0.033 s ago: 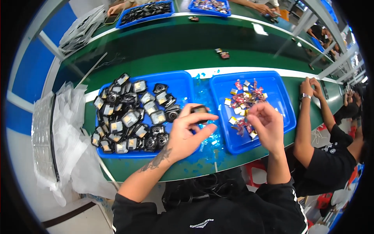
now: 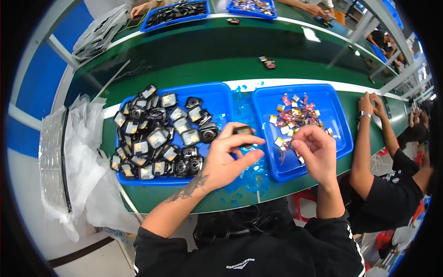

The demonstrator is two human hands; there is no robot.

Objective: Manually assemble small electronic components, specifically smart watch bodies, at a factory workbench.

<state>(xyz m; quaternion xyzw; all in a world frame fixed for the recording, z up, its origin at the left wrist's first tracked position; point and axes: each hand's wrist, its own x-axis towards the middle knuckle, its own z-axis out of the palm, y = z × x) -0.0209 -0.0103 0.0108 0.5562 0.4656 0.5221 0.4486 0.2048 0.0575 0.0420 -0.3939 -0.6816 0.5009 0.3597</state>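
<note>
- Black device (image 2: 244,132) sits grasped in the fingers of the left hand (image 2: 224,159).
- Right hand (image 2: 319,150): thumb and forefinger nearly meet above small parts (image 2: 297,115); cannot tell if pinching 1.
- Grip barely changed; handling looks little advanced.

Small black-rimmed unit (image 2: 242,131), dark face tilted upward, gripped in left hand (image 2: 226,154), over gap between two trays. Small parts (image 2: 295,114), silvery-white and yellow with crinkled reddish pieces, loosely heaped at mixed angles in right blue tray (image 2: 340,138); nearer ones partly hidden by right hand (image 2: 314,150).
</note>
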